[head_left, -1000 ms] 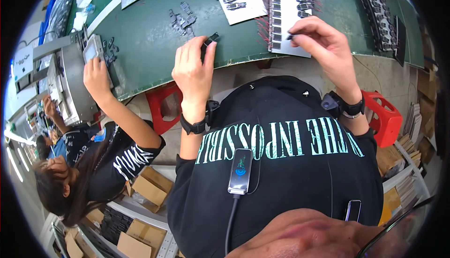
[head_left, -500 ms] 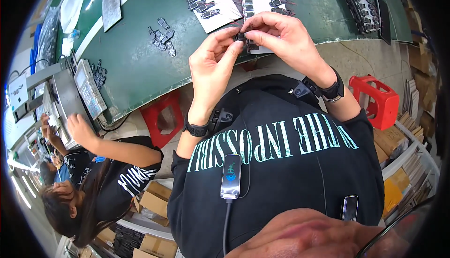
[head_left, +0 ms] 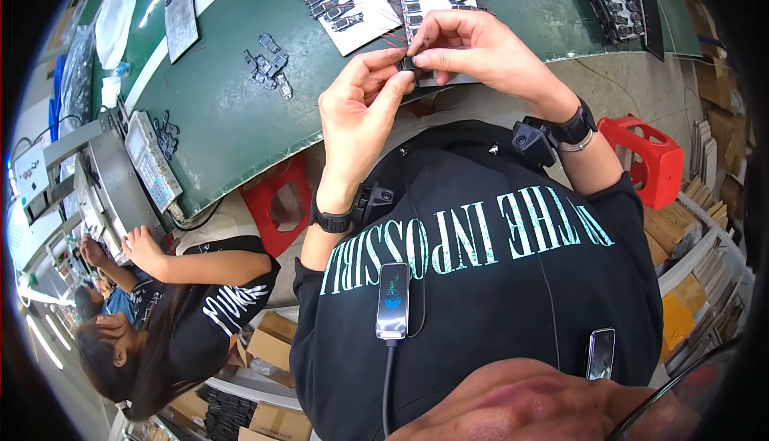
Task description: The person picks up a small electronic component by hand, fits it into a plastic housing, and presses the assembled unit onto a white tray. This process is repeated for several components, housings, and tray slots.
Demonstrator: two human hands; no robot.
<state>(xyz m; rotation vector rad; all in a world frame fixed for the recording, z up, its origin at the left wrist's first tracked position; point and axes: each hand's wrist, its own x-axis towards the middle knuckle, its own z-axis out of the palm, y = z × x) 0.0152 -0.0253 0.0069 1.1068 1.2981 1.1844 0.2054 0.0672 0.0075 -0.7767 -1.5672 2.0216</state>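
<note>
Between my fingertips, near the front edge of the green table (head_left: 320,112), is a small black plastic part (head_left: 407,64). My left hand (head_left: 358,112) pinches it from the left with thumb and forefinger. Thumb and fingers of my right hand (head_left: 481,56) close on its other side, so much of the part is hidden. Just beyond my hands lie white boards (head_left: 364,28) with rows of small black casings (head_left: 333,8), some with thin red wires. A loose heap of similar black parts (head_left: 268,64) lies to the left.
A strip of dark casings (head_left: 606,0) and a black flat panel (head_left: 649,20) lie at the right. Red stools (head_left: 276,209) stand by the table. At the left, a co-worker's arm (head_left: 212,267) reaches toward a machine with a keypad panel (head_left: 152,161).
My right hand has shifted slightly up and its fingers have turned around the part, while the left keeps its pinch. The co-worker's near hand has lowered a little.
</note>
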